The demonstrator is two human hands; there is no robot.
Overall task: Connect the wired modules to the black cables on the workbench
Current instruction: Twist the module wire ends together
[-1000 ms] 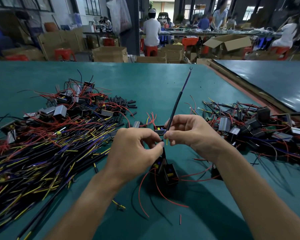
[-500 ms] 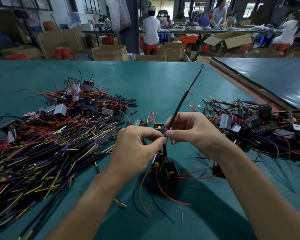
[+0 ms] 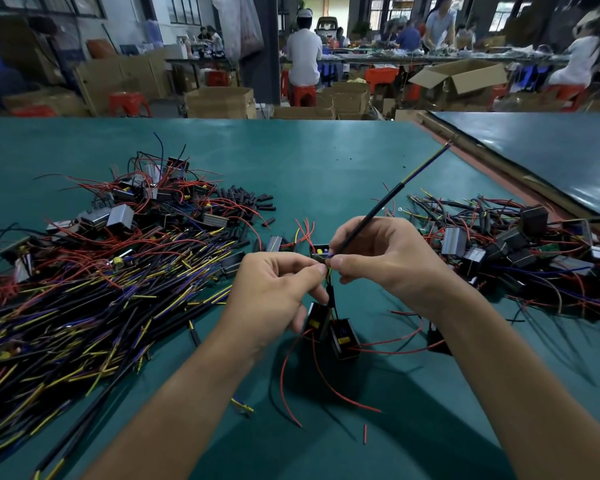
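**Both hands pinch wire ends together above the tabletop**

The left hand (image 3: 274, 296) and the right hand (image 3: 385, 258) meet over the near middle of the green tabletop (image 3: 326, 161), fingertips almost touching. The left fingers (image 3: 312, 271) are clamped, thumb against forefinger, on thin wire ends at the meeting point. The right fingers (image 3: 347, 263) are clamped on a black cable (image 3: 371, 213) close to its near end. From there the cable slants up and away to the right, and yellow and dark inner wires show at its far tip.

Just below the left fingertips are two black modules (image 3: 329, 327), side by side, each with a yellow part inside. Thin red wires (image 3: 291, 375) trail from them in loops towards the near edge. Whether the modules hang or rest on the tabletop cannot be told.

To the left lies a broad heap of black cables (image 3: 84, 306) with yellow and purple ends. Behind it is a pile of modules (image 3: 146, 202) tangled in red wire, with short black sleeves (image 3: 246, 199) scattered beside it. To the right sits another heap of modules and wires (image 3: 499, 244). Beyond the tabletop are cardboard boxes (image 3: 461, 77), red stools (image 3: 302, 95) and people at other benches.
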